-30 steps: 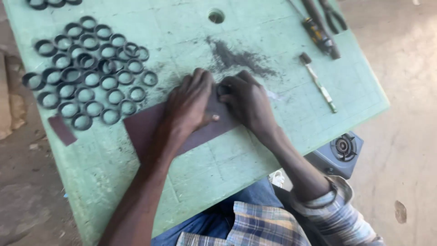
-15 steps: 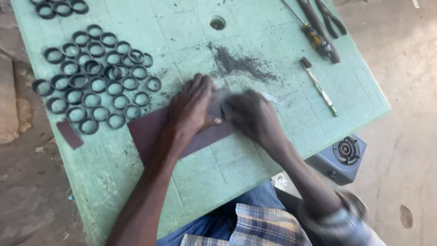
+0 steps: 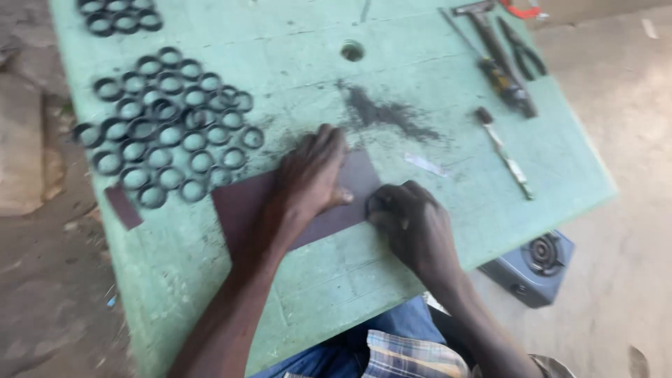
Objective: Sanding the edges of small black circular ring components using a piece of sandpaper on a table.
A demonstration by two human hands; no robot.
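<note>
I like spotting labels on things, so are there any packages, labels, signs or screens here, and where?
None in view: no package, label, sign or screen.
What lies on the green table is unmarked: a dark brown sheet under the left hand, black rings at the far left, hand tools at the far right.
The right hand presses something small and dark on the sheet's edge.

Matt brown abrasive sheet [image 3: 245, 203] on scuffed, green plastic table [image 3: 434, 49].
</note>
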